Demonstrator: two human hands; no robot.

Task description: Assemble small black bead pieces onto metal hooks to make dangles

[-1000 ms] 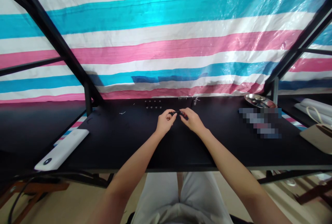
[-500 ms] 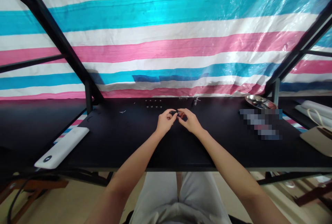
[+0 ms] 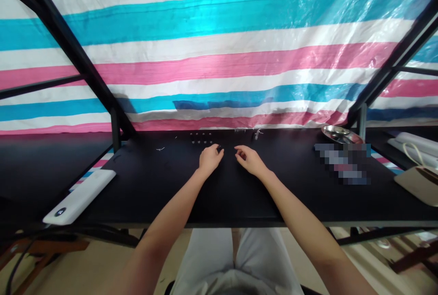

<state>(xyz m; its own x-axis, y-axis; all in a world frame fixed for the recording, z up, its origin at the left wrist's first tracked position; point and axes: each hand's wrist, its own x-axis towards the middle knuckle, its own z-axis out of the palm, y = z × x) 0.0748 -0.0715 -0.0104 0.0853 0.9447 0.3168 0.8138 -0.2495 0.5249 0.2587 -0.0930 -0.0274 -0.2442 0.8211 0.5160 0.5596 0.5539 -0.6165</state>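
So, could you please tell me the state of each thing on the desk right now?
left hand: curled, pinching a small dark part at its fingertips.
right hand: fingers loosely curled, apparently holding nothing.
row of small parts: standing on the black desk, untouched.
metal dish: upright, contents unclear.
white power bank: lying flat at the desk's left edge.

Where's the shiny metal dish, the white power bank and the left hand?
metal dish (image 3: 340,134), head view, on its rim.
white power bank (image 3: 82,196), head view, middle of its top face.
left hand (image 3: 209,158), head view, back of the hand.

place: makeshift workshop | cues: black workbench (image 3: 239,194), striped tarp (image 3: 219,49), metal frame (image 3: 68,44)
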